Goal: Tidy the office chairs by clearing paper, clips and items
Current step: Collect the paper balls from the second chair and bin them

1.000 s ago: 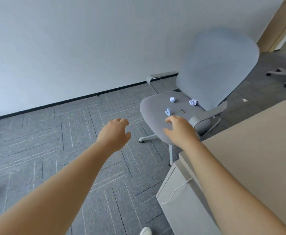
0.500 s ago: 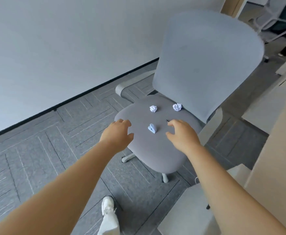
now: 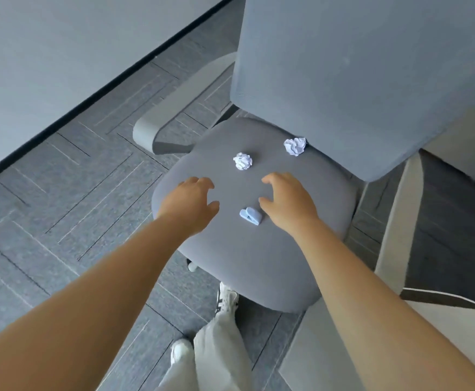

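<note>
On the seat: clip (image 3: 250, 216) at six o'clock, paper balls (image 3: 242, 161) toward twelve.
Hands: left hand (image 3: 189, 203) and right hand (image 3: 287, 203) hover, fingers spread, empty.
Advice: pinch the clip first.

Grey chair seat (image 3: 258, 258): 2 paper balls (image 3: 242, 161) (crumpled), blue clip (image 3: 250, 216).

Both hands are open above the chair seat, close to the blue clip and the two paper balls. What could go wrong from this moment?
1. The clip lies close beside the right hand; a careless reach may knock it over the edge of the seat onto the floor.
2. The farther paper ball sits against the backrest and could be pushed into the gap there.
3. The chair seems to have wheels, so leaning on it may make it roll away.
</note>
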`<action>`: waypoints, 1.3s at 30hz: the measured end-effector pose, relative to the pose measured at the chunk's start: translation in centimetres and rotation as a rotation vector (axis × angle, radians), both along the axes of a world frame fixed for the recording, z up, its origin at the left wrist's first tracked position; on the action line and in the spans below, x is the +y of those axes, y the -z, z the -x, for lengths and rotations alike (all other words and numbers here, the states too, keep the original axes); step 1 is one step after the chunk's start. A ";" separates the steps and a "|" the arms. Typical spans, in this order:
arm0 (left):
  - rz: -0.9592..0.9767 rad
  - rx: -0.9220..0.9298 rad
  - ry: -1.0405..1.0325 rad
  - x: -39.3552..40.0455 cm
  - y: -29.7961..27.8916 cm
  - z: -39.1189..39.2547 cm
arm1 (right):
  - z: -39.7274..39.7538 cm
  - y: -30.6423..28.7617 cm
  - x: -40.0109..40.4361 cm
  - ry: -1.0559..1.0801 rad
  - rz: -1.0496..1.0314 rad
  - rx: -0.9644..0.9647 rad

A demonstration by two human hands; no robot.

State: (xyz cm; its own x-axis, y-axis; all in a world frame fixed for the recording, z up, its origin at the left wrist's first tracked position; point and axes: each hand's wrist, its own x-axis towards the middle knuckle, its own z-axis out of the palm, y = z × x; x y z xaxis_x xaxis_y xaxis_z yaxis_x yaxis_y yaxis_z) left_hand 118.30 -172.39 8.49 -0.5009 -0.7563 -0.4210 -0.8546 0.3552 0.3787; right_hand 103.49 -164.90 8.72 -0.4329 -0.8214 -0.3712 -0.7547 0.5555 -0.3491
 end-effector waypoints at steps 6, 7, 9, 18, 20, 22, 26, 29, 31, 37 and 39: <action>-0.064 -0.020 -0.046 -6.5 8.9 2.9 | 3.2 9.4 -8.0 -0.021 -0.019 -0.003; -0.067 -0.019 -0.056 -7.4 10.1 3.5 | 3.8 11.0 -9.2 -0.034 -0.014 -0.008; -0.077 -0.024 -0.076 -9.0 12.4 4.6 | 4.7 14.1 -11.1 -0.056 0.005 -0.010; -0.098 -0.028 -0.100 -13.2 17.9 8.5 | 7.4 20.9 -15.1 -0.048 0.017 -0.126; -0.093 -0.002 -0.095 -13.4 18.0 9.7 | 8.3 20.5 -14.5 0.009 0.049 -0.128; -0.097 0.025 -0.076 -13.1 17.9 11.1 | 9.7 19.9 -13.2 0.080 0.075 -0.111; -0.123 0.055 -0.010 -11.7 17.8 14.8 | 13.8 18.6 -9.4 0.248 0.077 -0.064; -0.122 0.038 0.090 -10.5 18.1 18.4 | 16.7 18.0 -6.8 0.359 0.076 -0.031; -0.103 0.044 0.163 -10.1 18.6 21.1 | 18.2 18.0 -5.4 0.410 0.068 -0.014; 0.048 0.057 0.372 -9.4 20.8 28.1 | 20.8 19.2 -3.3 0.480 0.102 -0.017; 0.088 0.065 0.402 -9.3 21.6 29.5 | 21.2 19.7 -3.1 0.497 0.110 -0.028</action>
